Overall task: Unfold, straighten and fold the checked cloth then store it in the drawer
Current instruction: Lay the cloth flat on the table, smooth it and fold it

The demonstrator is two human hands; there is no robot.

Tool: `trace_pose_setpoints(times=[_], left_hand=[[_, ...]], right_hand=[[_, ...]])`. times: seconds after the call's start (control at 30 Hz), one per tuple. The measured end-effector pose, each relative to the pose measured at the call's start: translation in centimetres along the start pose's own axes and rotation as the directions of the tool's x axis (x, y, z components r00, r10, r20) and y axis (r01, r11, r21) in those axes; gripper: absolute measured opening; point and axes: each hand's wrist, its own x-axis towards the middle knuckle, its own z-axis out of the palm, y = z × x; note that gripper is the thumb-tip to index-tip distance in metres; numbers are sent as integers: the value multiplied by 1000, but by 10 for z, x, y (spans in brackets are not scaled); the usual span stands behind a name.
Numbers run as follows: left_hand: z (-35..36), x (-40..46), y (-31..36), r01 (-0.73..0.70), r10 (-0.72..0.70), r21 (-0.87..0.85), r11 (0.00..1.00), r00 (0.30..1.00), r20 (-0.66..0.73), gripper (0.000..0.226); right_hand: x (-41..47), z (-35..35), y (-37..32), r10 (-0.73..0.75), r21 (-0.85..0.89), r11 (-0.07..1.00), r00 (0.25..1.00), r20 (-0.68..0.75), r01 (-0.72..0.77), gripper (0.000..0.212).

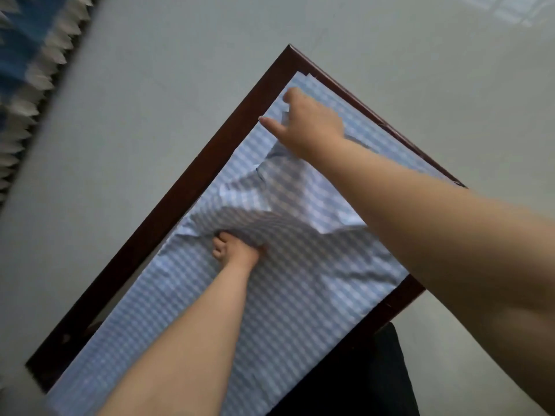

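The light blue and white checked cloth (300, 280) lies spread over almost the whole top of the dark brown wooden table (168, 205). It reaches from the far corner down to the near edge, where it hangs a little over. I judge that I am in the middle of the work: the cloth is opened and mostly flat, but one flap in the middle is raised and wrinkled, so I am straightening it or making a fold. The final fold is not done, and the storing is also left. I see no drawer in this view.

My left hand (237, 247) is near the left edge of the table, with the fingers curled into a bunch of the raised cloth, so it holds this fabric. My right hand (306, 121) is stretched to the far corner. It seems to pinch the edge of a layer there, but the picture is blurred and I cannot tell this for sure.

Around the table is a pale grey floor (150, 85). At the far left there is a blue fabric with a white fringe (33, 55), well apart from the table. By the near right corner something black (360, 376) stands beside the table. Nothing stands on the cloth; only the wrinkled flap is in my way.
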Motion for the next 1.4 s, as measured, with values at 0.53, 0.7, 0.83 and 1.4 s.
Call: trace_pose_setpoints(times=[0.53, 0.7, 0.83, 1.4], left_hand=[[0, 4, 14, 63, -69, 87, 994, 995, 73, 125], [-1, 2, 13, 68, -72, 56, 996, 994, 80, 123], [-2, 2, 14, 73, -77, 54, 996, 994, 76, 122], [-4, 6, 15, 54, -68, 145, 988, 994, 91, 123]], right_hand=[[28, -46, 23, 211, 667, 735, 976, -58, -119, 41], [47, -21, 22, 106, 617, 777, 992, 66, -124, 51], [65, -12, 36, 299, 450, 830, 944, 139, -330, 81], [99, -8, 34, 236, 498, 800, 939, 251, -334, 56]])
